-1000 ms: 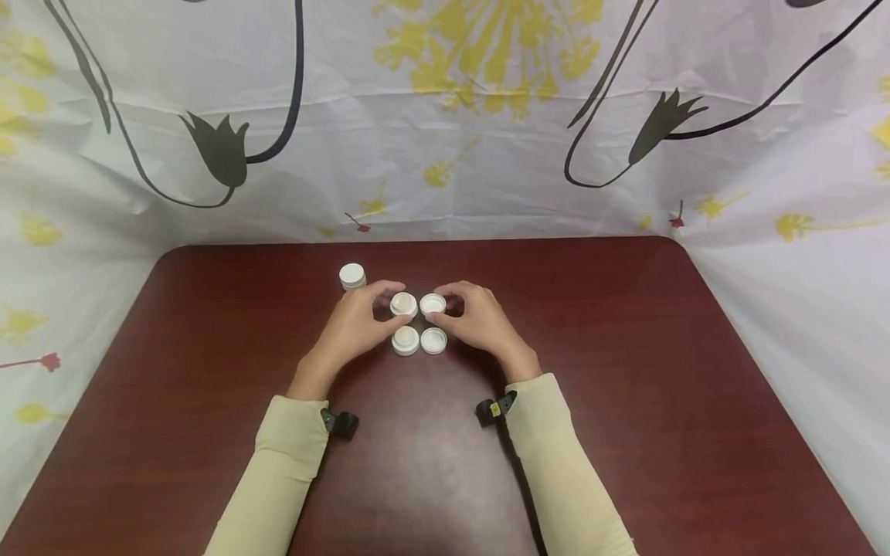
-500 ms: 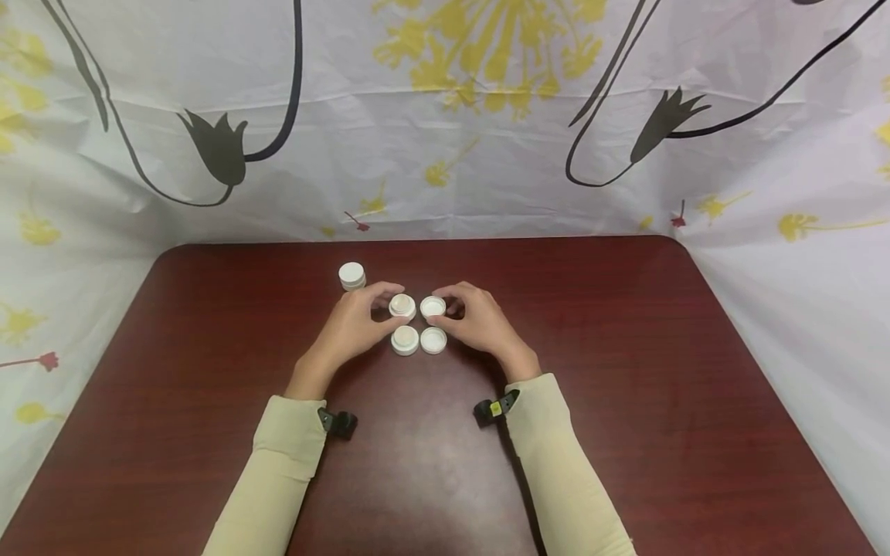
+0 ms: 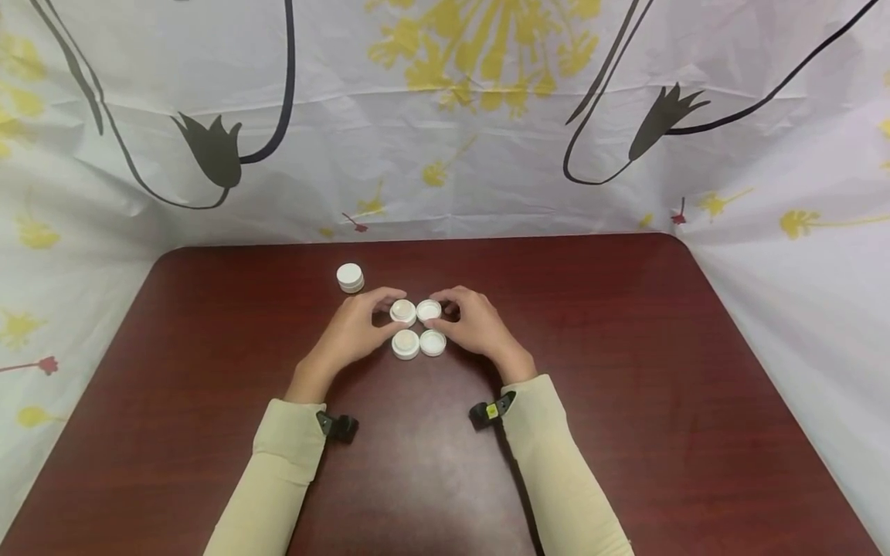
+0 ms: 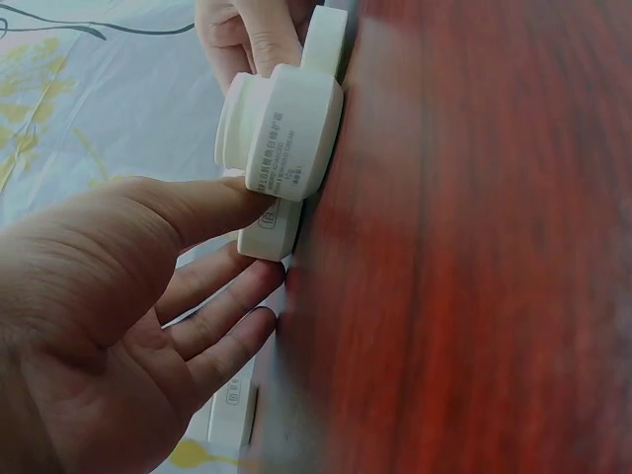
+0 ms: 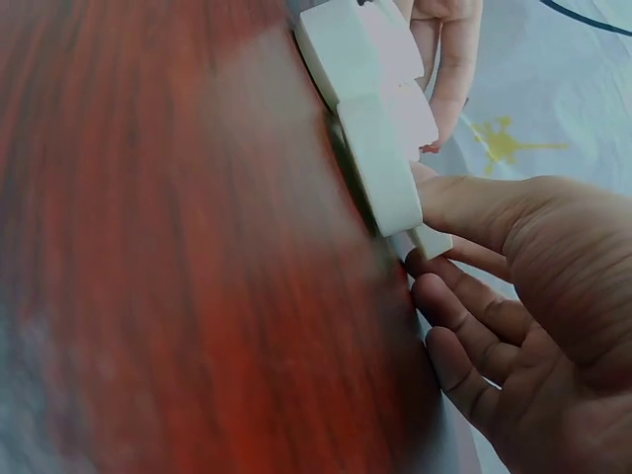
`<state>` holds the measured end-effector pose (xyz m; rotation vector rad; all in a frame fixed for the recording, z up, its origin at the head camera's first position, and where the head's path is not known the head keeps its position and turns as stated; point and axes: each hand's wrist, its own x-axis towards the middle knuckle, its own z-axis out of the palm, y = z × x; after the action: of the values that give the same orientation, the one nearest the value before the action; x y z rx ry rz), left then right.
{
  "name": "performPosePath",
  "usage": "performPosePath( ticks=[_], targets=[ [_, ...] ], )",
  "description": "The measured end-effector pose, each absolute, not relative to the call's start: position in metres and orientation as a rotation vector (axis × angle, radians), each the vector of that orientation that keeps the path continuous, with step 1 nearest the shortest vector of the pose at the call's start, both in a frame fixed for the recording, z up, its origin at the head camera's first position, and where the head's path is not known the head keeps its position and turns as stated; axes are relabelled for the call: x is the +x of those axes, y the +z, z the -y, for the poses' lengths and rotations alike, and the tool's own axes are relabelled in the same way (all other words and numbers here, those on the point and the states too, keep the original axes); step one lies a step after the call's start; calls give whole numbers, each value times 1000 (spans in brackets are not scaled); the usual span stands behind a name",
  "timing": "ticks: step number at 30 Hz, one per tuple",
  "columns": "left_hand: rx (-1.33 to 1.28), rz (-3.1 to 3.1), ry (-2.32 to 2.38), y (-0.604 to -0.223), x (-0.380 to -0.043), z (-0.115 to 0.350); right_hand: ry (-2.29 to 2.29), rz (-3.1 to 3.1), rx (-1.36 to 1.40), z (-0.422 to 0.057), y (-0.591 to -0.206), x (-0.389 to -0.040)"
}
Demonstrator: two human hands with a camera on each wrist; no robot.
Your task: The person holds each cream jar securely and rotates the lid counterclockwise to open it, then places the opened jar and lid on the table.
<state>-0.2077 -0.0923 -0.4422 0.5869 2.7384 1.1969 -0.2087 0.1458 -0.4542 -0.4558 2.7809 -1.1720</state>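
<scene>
In the head view, my left hand (image 3: pixel 351 324) holds the far lidless white cream jar (image 3: pixel 402 313) between thumb and fingers. Opposite it, my right hand (image 3: pixel 480 326) holds a white jar lid (image 3: pixel 429 310), hollow side up, which sits against that jar. Just nearer to me stand a second lidless cream jar (image 3: pixel 406 345) and a second upturned lid (image 3: pixel 433 343), side by side. The left wrist view shows small print on the near jar (image 4: pixel 296 133), with the held jar (image 4: pixel 269 232) partly hidden behind it. From the right wrist, the near lid (image 5: pixel 380 163) covers most of the held lid (image 5: pixel 433 242).
A capped white jar (image 3: pixel 350 278) stands behind my left hand. Everything is on a dark red wooden table (image 3: pixel 660 401). A flower-printed white cloth (image 3: pixel 445 154) hangs behind and at the sides. Each wrist carries a small black camera (image 3: pixel 338 427).
My right hand has shifted slightly left with its lid, closing the gap to the jar in my left hand. The view has also shifted a little, and the capped jar shows more fully.
</scene>
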Motion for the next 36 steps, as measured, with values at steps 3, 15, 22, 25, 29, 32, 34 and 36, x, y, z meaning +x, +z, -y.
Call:
performPosePath(
  ticks=[3,15,22,25,29,32,34,36],
  targets=[
    [592,-2739,1207,-443,-209,94,-1170,-2784,-469,-146,-454,-210],
    [580,-2727,1212,-443,-210,98,-1130,-2766,-491,-143,-454,-212],
    [583,-2723,1218,-445,-210,101,-1120,-2744,-480,-143,-455,-212],
    [613,-2725,1214,-447,-211,100,-1131,-2727,-458,-148,-453,-209],
    [651,-2710,1245,-446,-212,98,-1148,-2730,-447,-153,-450,-208],
    [640,-2702,1276,-443,-211,100,-1157,-2728,-455,-152,-450,-208],
    [617,-2704,1288,-442,-210,104,-1176,-2723,-452,-151,-450,-208],
    [590,-2718,1299,-441,-209,108,-1199,-2726,-444,-149,-450,-208]
  ],
)
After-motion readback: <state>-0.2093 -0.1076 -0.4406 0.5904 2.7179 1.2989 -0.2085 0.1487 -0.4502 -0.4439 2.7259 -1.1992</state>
